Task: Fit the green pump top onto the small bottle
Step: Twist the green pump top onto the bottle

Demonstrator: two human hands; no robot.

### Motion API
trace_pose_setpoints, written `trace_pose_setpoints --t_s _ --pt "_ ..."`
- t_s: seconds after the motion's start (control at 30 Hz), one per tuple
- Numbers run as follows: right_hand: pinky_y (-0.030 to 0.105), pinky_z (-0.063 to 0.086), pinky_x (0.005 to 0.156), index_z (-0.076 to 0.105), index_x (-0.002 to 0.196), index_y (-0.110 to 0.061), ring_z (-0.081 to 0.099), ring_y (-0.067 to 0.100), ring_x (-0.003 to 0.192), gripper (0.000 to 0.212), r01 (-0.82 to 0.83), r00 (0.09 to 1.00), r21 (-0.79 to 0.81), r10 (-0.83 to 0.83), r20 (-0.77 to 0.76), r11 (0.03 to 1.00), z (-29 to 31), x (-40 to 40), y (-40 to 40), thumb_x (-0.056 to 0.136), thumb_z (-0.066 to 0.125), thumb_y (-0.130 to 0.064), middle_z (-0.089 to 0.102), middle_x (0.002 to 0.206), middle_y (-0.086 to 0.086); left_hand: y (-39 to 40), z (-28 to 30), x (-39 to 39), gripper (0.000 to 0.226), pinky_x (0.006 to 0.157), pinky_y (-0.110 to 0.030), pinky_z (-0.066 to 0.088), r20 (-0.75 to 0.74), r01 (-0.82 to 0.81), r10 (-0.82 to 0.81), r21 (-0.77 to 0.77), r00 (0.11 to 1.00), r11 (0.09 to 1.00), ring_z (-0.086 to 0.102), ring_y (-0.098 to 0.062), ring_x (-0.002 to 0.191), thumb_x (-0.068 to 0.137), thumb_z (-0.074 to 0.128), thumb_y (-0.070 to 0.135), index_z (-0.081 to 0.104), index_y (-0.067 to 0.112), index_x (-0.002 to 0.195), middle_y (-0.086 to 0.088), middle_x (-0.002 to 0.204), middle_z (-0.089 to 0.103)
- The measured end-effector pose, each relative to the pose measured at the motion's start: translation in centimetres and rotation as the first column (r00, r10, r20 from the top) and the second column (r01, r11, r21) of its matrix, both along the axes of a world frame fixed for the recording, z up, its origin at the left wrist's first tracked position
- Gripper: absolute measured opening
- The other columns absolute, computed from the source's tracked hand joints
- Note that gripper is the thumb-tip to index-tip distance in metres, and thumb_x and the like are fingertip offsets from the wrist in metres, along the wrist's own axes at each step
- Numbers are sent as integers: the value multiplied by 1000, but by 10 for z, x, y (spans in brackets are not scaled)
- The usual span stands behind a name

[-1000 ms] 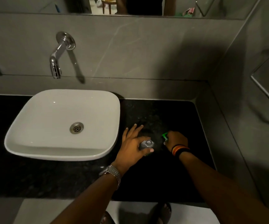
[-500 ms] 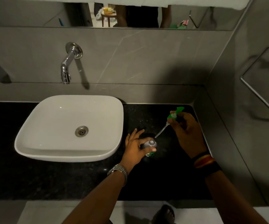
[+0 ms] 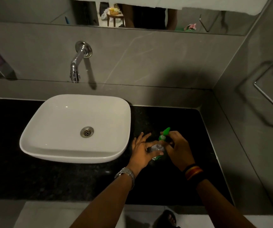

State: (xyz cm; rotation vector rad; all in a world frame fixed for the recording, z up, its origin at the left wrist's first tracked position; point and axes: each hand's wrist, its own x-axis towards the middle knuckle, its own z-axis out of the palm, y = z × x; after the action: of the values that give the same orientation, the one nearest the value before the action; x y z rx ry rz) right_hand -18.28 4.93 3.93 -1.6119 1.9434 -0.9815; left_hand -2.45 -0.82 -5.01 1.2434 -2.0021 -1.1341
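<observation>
While the left hand wraps thumb & fingers round the small bottle, holding it upright on the black countertop, the right hand pinches the green pump top by its collar, directly above the bottle's neck. The pump nozzle points up & away toward the back wall; can't tell if the collar is seated on the neck yet, fingers cover the joint. The bottle is clear w/ a green label low on its side. Left wrist carries a metal watch, right wrist a stack of coloured bands. Just left of the hands sits the white basin w/ a steel drain, under a chrome wall spout. A sandalled foot shows below the counter edge.
</observation>
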Motion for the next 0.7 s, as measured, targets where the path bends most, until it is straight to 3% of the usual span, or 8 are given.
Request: trace_pose_setpoints --t_s 0.07,0.13,0.3,0.43,0.5,0.6,0.67,0.7 --pt "32 53 86 67 108 -20 61 9 96 27 -36 996 63 41 -82 997 -15 0 1 81 70 -20 62 106 -4 0 -4 -1 49 119 -26 -12 -3 -13 13 3 1000 1000 7 4 147 76 81 55 71 44 123 19 159 37" --pt "37 53 84 68 107 -20 61 16 94 28 -19 988 117 36 -148 993 -25 1 2 81 69 -29 62 104 -3 0 -5 -1 50 117 -24 -13 1 -16 16 11 1000 1000 6 5 147 77 81 53 70 44 124 19 159 37" --pt "36 53 64 60 76 -27 58 13 71 35 119 955 143 -74 -288 983 -27 3 -6 68 68 -60 55 81 -11 -2 -7 0 46 117 -24 -14 1 -16 16 28 1000 999 4 10 145 79 80 48 70 44 124 20 160 37" --pt "29 44 52 44 62 -30 49 3 61 52 222 950 156 -178 -255 963 -24 5 -8 51 67 -76 50 72 -12 -2 -6 -1 46 119 -27 -14 40 -11 11 -6 999 1000 2 4 150 81 80 44 71 40 125 16 163 33" --pt "25 47 59 53 68 -33 52 0 70 48 184 977 159 -163 -136 970 -26 4 -8 50 74 -72 51 83 -14 -3 -4 -1 44 121 -29 -14 78 -3 5 -24 997 1000 0 3 150 84 78 42 70 40 127 15 165 30" --pt "28 52 92 71 95 -25 56 -6 97 32 13 984 117 -33 172 993 -35 -5 -5 68 83 -38 54 109 -13 -4 0 1 45 121 -29 -15 67 9 -9 2 998 1000 -2 6 148 84 78 48 69 41 127 17 166 26" --pt "35 51 97 72 99 -20 57 -8 99 25 -25 978 111 1 211 993 -38 -9 -3 75 80 -23 58 111 -10 -4 3 1 51 118 -27 -17 61 11 -11 10 998 1000 -3 6 149 79 79 54 70 41 127 17 166 26" --pt "36 53 92 71 96 -21 60 -3 96 25 2 981 113 -24 191 994 -39 -7 -3 74 80 -25 61 106 -8 -3 4 0 51 116 -24 -18 63 9 -9 4 998 1000 -2 4 149 78 80 53 70 40 127 17 166 26"
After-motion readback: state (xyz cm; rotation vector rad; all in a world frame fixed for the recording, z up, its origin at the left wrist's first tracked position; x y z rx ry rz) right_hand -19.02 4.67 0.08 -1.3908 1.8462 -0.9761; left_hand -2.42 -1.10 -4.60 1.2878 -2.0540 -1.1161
